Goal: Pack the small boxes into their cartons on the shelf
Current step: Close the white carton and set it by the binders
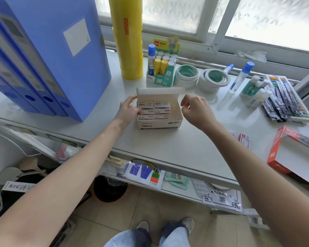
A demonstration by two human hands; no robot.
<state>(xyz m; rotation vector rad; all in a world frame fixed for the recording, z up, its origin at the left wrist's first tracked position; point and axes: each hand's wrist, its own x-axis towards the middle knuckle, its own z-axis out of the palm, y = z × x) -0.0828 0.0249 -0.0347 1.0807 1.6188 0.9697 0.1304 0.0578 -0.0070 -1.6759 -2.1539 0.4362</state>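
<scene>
The carton [160, 111] sits on the shelf [185, 145], lid up, small boxes [153, 108] packed at its left. The left hand [128, 111] is spread against that side. The right hand [194, 107], loosely curled and empty, is nearer the empty gap on the right.
</scene>
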